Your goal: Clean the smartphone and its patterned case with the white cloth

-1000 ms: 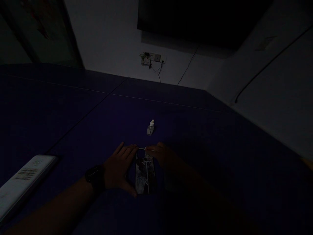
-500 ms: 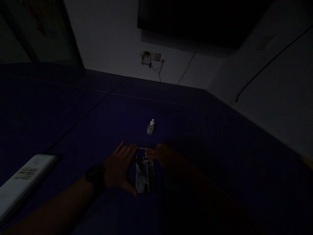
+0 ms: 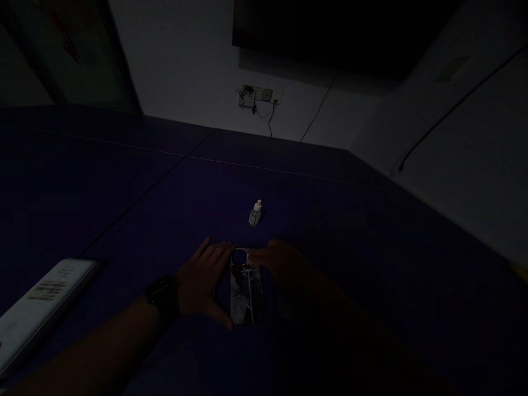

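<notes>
A dark phone case (image 3: 246, 291) with a pale patterned back lies flat on the dark blue table (image 3: 136, 187), its long side pointing away from me. My left hand (image 3: 202, 280), with a black smartwatch (image 3: 161, 294) on the wrist, spreads along the case's left edge, thumb near the lower corner. My right hand (image 3: 280, 261) lies dim at the upper right corner, fingers reaching over the case's top end. A small bottle (image 3: 254, 214) with a white dropper cap stands upright just beyond the case, touching neither hand.
A flat white box (image 3: 45, 308) with dark printing lies at the table's left edge. Beyond the table's far edge, a wall socket panel (image 3: 259, 95) trails thin cables. A large dark screen (image 3: 330, 27) hangs above it. The room is dim.
My right hand has shifted slightly to the right along the case's top end. The case, the bottle and my left hand look almost unmoved.
</notes>
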`<state>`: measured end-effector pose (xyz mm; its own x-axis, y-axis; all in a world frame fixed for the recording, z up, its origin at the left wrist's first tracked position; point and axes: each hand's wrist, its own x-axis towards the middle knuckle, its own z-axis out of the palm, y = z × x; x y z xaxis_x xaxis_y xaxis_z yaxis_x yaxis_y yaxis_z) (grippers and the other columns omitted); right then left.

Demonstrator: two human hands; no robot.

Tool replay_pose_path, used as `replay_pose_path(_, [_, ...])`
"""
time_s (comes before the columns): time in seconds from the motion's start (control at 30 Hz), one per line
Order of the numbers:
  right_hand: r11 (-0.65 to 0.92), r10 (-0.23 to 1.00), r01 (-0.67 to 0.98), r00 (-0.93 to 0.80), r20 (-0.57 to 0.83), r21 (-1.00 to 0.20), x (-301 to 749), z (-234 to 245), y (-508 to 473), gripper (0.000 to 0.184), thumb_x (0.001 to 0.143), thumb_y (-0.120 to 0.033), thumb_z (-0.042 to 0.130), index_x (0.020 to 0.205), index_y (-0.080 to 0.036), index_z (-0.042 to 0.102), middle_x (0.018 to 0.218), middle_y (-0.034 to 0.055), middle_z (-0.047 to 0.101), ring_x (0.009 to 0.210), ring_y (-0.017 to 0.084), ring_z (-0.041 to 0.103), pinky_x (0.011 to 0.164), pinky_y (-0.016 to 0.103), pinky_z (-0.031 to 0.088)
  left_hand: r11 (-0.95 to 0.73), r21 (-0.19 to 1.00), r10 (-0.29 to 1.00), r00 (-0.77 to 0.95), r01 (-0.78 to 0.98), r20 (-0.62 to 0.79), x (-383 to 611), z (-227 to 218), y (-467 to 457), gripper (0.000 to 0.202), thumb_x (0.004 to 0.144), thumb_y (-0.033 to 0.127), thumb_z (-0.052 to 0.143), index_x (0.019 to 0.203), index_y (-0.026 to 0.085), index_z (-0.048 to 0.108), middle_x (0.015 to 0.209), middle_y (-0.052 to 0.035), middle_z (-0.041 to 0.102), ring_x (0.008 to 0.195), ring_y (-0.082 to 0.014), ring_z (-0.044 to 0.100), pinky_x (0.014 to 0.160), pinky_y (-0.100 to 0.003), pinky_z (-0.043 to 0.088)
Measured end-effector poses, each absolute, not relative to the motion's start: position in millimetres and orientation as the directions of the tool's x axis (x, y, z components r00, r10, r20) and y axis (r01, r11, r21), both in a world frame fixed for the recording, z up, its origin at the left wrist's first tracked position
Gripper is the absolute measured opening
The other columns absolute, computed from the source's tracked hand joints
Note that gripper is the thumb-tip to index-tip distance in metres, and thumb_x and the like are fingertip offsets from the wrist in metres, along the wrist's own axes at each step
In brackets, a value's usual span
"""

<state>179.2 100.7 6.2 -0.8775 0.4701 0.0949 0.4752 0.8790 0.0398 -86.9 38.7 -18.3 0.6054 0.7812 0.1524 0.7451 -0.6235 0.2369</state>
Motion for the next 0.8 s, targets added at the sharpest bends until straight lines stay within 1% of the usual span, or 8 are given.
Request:
replay_pose_path(0.1, [0.881,0.466,0.473,-0.862,0.200,-0.012,174,10,94,0.038,0.093,-0.005,0.050,0.124,-0.018,0.067,0.127,0.0071,0.070,0.101,0.020,0.064,0.089,0.035,0.047,-0.635,0.237,0.773,0.610,0.735,0.175,-88,-20,39,0.135,0.055,0.096,0.051,0.156,0.012,0.021,0.155,-0.0252,0.038,0.141,-0.0438,0.039,0.120,-0.063,0.009])
replay_pose_path(0.17, [0.901,0.430,0.429,-0.865,0.258,-0.061,167,9,87,0.036,0.093,-0.008,0.052,0.125,-0.018,0.066,0.126,0.0086,0.069,0.108,0.020,0.063,0.094,0.035,0.047,-0.637,0.236,0.770,0.614,0.733,0.171,-88,-21,39,0.134,0.056,0.096,0.051,0.156,0.012,0.021,0.155,-0.0254,0.038,0.141,-0.0436,0.039,0.120,-0.063,0.008])
replay_pose_path(0.27, [0.903,0.427,0.420,-0.851,0.306,-0.092,155,1,75,0.031,0.095,-0.008,0.053,0.121,-0.018,0.067,0.118,0.0089,0.070,0.104,0.020,0.063,0.092,0.034,0.049,-0.629,0.238,0.777,0.610,0.740,0.155,-86,-21,38,0.135,0.056,0.096,0.051,0.155,0.009,0.023,0.154,-0.0266,0.039,0.140,-0.0439,0.039,0.120,-0.062,0.008])
replay_pose_path(0.4, [0.903,0.424,0.424,-0.856,0.295,-0.066,142,-8,65,0.025,0.098,-0.012,0.054,0.120,-0.015,0.067,0.113,0.0109,0.070,0.105,0.022,0.060,0.092,0.035,0.050,-0.628,0.245,0.778,0.596,0.739,0.199,-85,-22,38,0.133,0.055,0.097,0.050,0.154,0.011,0.026,0.153,-0.0250,0.042,0.139,-0.0433,0.041,0.120,-0.061,0.008])
replay_pose_path(0.53, [0.948,0.317,0.317,-0.913,0.256,-0.044,145,-3,67,0.028,0.098,-0.016,0.056,0.124,-0.015,0.065,0.113,0.0114,0.070,0.099,0.023,0.060,0.094,0.040,0.049,-0.626,0.246,0.780,0.599,0.740,0.183,-84,-20,39,0.135,0.052,0.098,0.051,0.154,0.011,0.027,0.151,-0.0254,0.044,0.138,-0.0434,0.042,0.120,-0.062,0.008])
replay_pose_path(0.63, [0.965,0.261,0.251,-0.951,0.169,-0.075,155,1,74,0.025,0.096,-0.014,0.058,0.118,-0.018,0.069,0.110,0.0093,0.071,0.098,0.021,0.060,0.092,0.038,0.049,-0.604,0.255,0.796,0.587,0.755,0.146,-82,-15,37,0.137,0.052,0.098,0.050,0.153,0.008,0.028,0.151,-0.0266,0.044,0.139,-0.0432,0.041,0.120,-0.061,0.008])
replay_pose_path(0.7, [0.943,0.332,0.328,-0.932,0.145,-0.056,158,0,78,0.026,0.096,-0.012,0.056,0.117,-0.018,0.070,0.109,0.0103,0.070,0.097,0.021,0.061,0.088,0.036,0.050,-0.591,0.264,0.805,0.575,0.762,0.143,-81,-13,36,0.138,0.051,0.099,0.049,0.153,0.008,0.029,0.151,-0.0267,0.044,0.139,-0.0428,0.041,0.120,-0.061,0.009])
replay_pose_path(0.8, [0.894,0.440,0.447,-0.872,0.214,-0.020,154,-6,77,0.029,0.098,-0.012,0.052,0.123,-0.014,0.066,0.114,0.0134,0.068,0.100,0.023,0.059,0.087,0.037,0.051,-0.600,0.263,0.799,0.580,0.755,0.159,-81,-13,36,0.137,0.051,0.099,0.049,0.153,0.010,0.029,0.152,-0.0260,0.043,0.139,-0.0426,0.041,0.120,-0.061,0.008])
